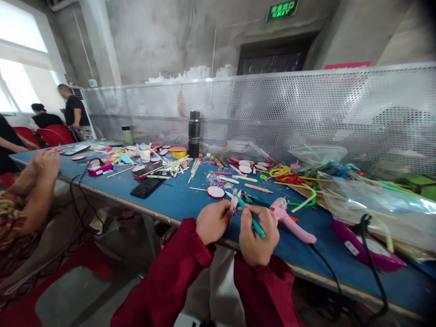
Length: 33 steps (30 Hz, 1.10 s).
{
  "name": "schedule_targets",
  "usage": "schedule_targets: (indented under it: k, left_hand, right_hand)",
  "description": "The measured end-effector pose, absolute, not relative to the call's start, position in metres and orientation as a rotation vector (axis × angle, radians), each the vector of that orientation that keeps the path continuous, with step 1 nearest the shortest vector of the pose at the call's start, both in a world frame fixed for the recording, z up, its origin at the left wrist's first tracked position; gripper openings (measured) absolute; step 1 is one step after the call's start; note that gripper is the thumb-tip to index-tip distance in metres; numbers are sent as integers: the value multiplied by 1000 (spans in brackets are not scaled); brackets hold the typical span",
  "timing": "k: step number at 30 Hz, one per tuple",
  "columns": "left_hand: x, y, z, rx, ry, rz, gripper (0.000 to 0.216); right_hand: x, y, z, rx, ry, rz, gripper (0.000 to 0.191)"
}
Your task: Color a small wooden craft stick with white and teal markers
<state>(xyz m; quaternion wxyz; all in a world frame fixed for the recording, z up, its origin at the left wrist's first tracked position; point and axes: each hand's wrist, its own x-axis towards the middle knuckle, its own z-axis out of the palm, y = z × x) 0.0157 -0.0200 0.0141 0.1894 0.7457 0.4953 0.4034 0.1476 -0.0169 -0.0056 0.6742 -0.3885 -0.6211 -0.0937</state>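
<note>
Near the table's front edge, my left hand is closed, pinching a small whitish piece upright between thumb and fingers. My right hand grips a teal pen-shaped tool; its upper end comes close to the whitish piece, and whether they touch I cannot tell. Just beyond my hands lies a round white disc with a red rim. A pink hot glue gun rests to the right of my right hand. Dark-handled pliers lie partly hidden behind that hand.
On the blue table lie a black phone, wooden sticks and a purple box with a cable. A black bottle stands before the perforated metal screen. Another person's hands are at left.
</note>
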Motion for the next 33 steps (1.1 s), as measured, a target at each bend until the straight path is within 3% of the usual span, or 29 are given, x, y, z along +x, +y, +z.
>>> schedule_targets:
  k: [33]
  left_hand:
    - [15, -23, 17, 2094, 1423, 1092, 24]
  right_hand:
    - [148, -16, -5, -884, -1409, -201, 12]
